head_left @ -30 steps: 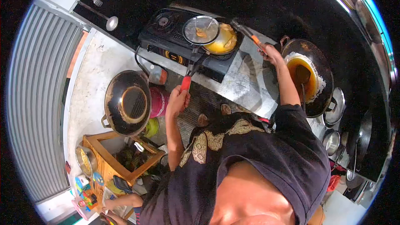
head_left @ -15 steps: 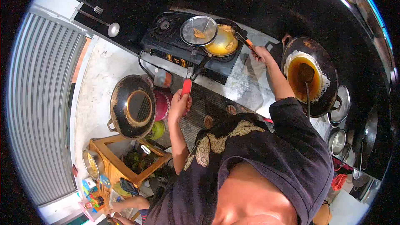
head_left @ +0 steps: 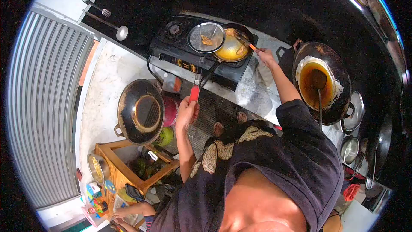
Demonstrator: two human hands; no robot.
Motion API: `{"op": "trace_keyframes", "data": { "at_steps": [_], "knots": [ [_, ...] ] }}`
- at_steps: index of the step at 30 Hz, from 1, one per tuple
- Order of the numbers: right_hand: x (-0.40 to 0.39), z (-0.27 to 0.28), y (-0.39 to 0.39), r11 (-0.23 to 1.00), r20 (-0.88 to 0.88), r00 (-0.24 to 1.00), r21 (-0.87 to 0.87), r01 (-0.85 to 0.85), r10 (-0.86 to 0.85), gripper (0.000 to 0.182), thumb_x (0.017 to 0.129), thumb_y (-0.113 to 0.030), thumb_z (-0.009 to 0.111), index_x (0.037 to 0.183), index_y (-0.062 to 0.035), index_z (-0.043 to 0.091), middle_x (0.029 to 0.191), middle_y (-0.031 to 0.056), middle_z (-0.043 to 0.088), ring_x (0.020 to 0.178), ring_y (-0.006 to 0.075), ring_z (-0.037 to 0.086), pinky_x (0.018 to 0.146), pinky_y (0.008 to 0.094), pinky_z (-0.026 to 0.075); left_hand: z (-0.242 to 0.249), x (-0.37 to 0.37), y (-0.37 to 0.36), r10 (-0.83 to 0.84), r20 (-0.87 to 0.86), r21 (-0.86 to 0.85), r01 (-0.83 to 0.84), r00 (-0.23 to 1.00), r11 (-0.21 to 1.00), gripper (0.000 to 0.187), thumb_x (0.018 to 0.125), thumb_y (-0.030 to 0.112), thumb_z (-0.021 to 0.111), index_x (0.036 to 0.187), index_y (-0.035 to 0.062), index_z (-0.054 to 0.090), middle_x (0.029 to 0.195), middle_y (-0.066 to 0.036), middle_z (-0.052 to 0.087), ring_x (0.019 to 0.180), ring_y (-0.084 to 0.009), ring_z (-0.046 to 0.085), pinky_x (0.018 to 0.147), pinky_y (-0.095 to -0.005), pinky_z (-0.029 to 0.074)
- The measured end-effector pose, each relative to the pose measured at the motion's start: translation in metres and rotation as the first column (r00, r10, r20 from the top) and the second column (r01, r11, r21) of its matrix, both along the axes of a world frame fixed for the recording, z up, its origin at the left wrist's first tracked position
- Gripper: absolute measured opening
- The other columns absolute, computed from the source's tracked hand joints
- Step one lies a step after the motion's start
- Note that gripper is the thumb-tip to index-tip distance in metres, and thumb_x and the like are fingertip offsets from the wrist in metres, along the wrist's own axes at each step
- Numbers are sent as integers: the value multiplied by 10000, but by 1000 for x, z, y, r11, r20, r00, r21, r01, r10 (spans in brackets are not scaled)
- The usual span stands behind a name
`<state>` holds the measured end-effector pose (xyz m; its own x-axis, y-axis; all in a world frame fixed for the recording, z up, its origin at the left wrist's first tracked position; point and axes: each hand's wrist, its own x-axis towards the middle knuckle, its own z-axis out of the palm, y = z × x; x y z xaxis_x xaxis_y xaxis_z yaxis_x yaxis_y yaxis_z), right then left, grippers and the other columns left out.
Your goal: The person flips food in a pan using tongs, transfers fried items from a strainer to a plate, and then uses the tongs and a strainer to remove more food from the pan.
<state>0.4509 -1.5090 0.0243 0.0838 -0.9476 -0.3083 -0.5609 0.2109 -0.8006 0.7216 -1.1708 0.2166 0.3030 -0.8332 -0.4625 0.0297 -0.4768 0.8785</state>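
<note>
My left hand [head_left: 187,112] is closed round the red handle of a mesh strainer [head_left: 206,30]. The strainer holds a browned piece of food [head_left: 206,40] and hangs over the left edge of a frying pan [head_left: 228,55]. The pan sits on the right burner of a black gas stove [head_left: 171,53], with yellow oil and browned pieces in it. My right hand [head_left: 266,56] grips the orange-and-black handle of a utensil [head_left: 244,39], whose dark head is in the pan at the upper right, by a piece of food.
A large wok [head_left: 317,51] with brown oil and a ladle stands at the right. Another dark wok [head_left: 128,103] is on the white counter at the left. At the lower left are a wooden frame [head_left: 113,169], a metal bowl [head_left: 98,176] and another person's arms [head_left: 136,209].
The utensil in my right hand has moved left, over the food at the pan's top. The view has shifted slightly, and my left hand still holds the strainer above the pan's edge.
</note>
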Motion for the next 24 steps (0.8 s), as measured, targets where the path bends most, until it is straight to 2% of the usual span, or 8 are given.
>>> {"op": "trace_keyframes", "data": {
  "at_steps": [1,4,7,10,16,24],
  "knots": [
    [-1,-8,1,997,2,1000,-74,-15,16,431,727,-415,617,1028,-107,598,861,144,632,686,240,613,652,357,469,0,-1,0,14,-9,4,-14,1000,1000,101,835,154,429,847,55,446,586,0,455,441,-78,417,377,-228,343],
    [-3,39,34,956,-266,964,-287,-65,-14,396,731,-351,603,1078,-162,582,904,171,620,748,310,612,664,388,480,-7,2,1,42,-51,-20,-43,998,999,129,834,159,444,879,42,474,578,6,454,427,-86,412,374,-236,329],
    [-6,93,66,899,-413,911,-395,-189,10,389,736,-276,575,1103,-148,559,893,181,609,785,332,596,672,415,484,-5,1,1,56,-70,-1,-56,996,998,130,832,158,444,876,43,484,572,6,454,414,-91,404,365,-241,318],
    [-12,101,73,798,-517,856,-520,-306,-9,387,783,-226,533,1156,-131,495,865,155,574,827,332,565,674,423,463,-9,2,0,34,-60,-20,-36,998,999,121,833,159,431,867,53,480,570,3,454,403,-92,393,356,-242,315],
    [-18,111,85,713,-537,843,-602,-359,-29,397,779,-209,542,1158,-111,477,871,153,555,802,327,566,639,418,471,-5,5,-2,-36,-57,-28,34,998,999,97,835,144,422,847,51,448,585,-4,454,423,-84,403,364,-233,338],
    [-24,107,89,707,-579,814,-598,-378,-55,401,769,-197,558,1151,-99,485,875,150,566,753,322,581,622,398,482,-4,5,-3,-81,-51,-55,78,995,995,97,830,152,426,819,56,437,577,0,443,423,-86,407,363,-234,339]
  ]
}}
